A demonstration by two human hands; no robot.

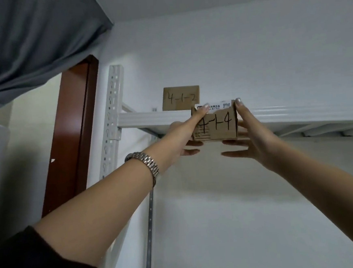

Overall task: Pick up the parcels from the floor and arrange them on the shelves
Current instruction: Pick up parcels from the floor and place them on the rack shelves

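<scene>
A small brown cardboard parcel [218, 126] marked "4-1-4" is raised in front of the top shelf's white front edge [149, 119]. My left hand [184, 136] grips its left side, one finger over the top edge. My right hand [254, 136] holds its right side, with a fingertip on the top corner and the thumb under the bottom. A white label shows along the parcel's top. Behind it, another brown parcel [180, 97] marked "4-1-2" stands on the top shelf, apart from the held one.
A white slotted upright post [112, 109] carries the shelf at the left. A dark red door frame [80, 128] and a grey curtain [26, 40] lie further left. The white wall [249, 54] backs the shelf, which runs on to the right.
</scene>
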